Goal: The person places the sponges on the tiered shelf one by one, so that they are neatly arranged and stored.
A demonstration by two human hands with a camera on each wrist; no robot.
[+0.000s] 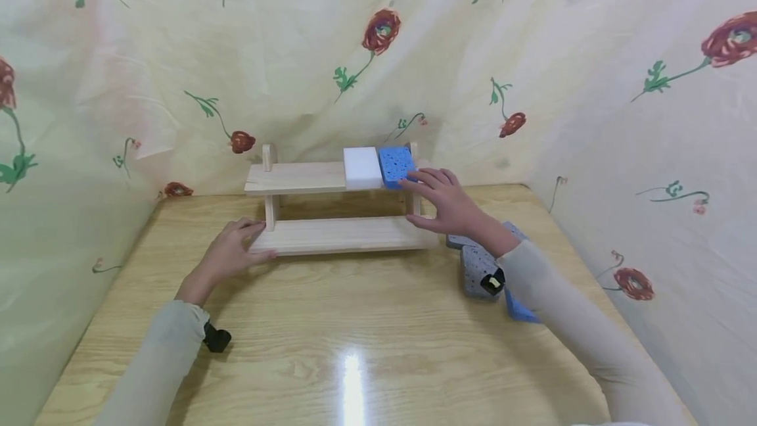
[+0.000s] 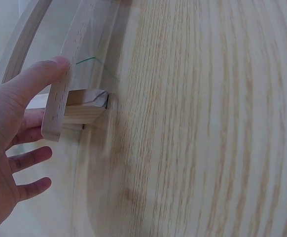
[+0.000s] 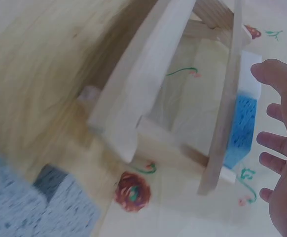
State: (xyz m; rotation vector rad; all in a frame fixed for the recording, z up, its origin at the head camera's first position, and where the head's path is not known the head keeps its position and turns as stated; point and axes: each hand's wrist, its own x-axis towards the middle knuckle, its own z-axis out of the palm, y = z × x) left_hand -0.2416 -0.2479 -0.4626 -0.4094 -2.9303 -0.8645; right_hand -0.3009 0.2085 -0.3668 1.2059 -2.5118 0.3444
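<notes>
A two-tier wooden shelf [image 1: 331, 235] stands at the back of the table. My left hand [image 1: 229, 254] holds the left end of its lower board, thumb on the front edge and index finger behind, as the left wrist view shows. On the top board, a blue sponge [image 1: 397, 166] lies at the right end beside a white sponge-like block [image 1: 362, 167]. My right hand [image 1: 443, 204] is at the shelf's right end, fingers spread and holding nothing. In the right wrist view its fingertips [image 3: 264, 140] are just off the blue sponge [image 3: 242, 126].
Right of the shelf, grey speckled sponges [image 1: 476, 271] and blue sponges [image 1: 520, 307] lie on the wooden table [image 1: 284, 347], partly hidden under my right forearm. A flower-patterned cloth [image 1: 296, 31] hangs close behind the shelf and along both sides.
</notes>
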